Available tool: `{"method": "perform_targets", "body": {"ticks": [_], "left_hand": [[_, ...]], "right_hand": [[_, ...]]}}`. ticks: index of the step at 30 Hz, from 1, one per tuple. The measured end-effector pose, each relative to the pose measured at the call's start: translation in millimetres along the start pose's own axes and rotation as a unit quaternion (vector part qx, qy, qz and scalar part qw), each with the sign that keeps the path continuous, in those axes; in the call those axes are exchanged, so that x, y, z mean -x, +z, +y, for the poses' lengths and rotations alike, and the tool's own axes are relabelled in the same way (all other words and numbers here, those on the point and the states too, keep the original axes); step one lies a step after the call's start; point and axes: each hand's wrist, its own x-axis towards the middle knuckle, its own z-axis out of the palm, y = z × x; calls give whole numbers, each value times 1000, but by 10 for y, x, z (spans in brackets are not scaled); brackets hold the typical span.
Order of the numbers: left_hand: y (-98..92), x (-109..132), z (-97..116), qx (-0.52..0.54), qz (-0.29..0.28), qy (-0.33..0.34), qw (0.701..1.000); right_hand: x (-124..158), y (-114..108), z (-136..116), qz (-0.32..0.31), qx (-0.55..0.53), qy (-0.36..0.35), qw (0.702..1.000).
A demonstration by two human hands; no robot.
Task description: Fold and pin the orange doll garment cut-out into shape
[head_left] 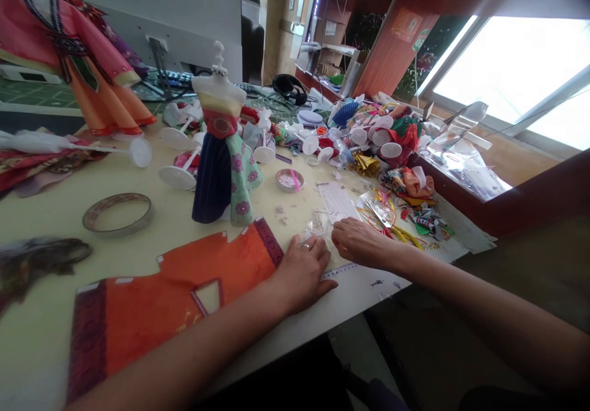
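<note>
My left hand point(306, 271) lies palm down near the table's front edge, thumb stuck out and fingers resting by a small clear plastic bag point(316, 227). Just right of it, my right hand point(362, 242) has its fingers curled together at the bag's side; what they grip is hidden. A ruler point(340, 270) shows partly below the hands. Left of my left hand, an orange cloth garment piece point(184, 276) with dark red bands is spread flat. Beyond the hands lies a white paper sheet point(338, 201). Scissors point(378, 209) rest among yellow and red cords.
A doll-sized dress form point(219, 153) in a navy and floral skirt stands behind the orange piece. A tape roll point(118, 213) lies left. A small bowl point(289, 180) with a pink stick sits mid-table. Dressed stands and fabric scraps point(369, 129) heap up at back right, near a monitor point(138, 18).
</note>
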Motion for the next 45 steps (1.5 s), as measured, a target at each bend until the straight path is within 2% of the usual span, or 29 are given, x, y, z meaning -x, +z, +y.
{"method": "perform_targets", "body": {"ticks": [13,22,36,45], "left_hand": [[-12,-8,19,-18,-7,3,1000],[-26,-27,14,-30,-1,11,999],[-54,-116,-23,-34,-3,32,999],[-23,-135,-47,-39,-11,36,999]], "right_hand": [[7,-58,-75,0,64,-50,997],[-18,-75,-93,-11,70,-42,997],[-15,31,-11,-8,63,-38,997],[-18,-69,-29,-1,38,-16,999]]}}
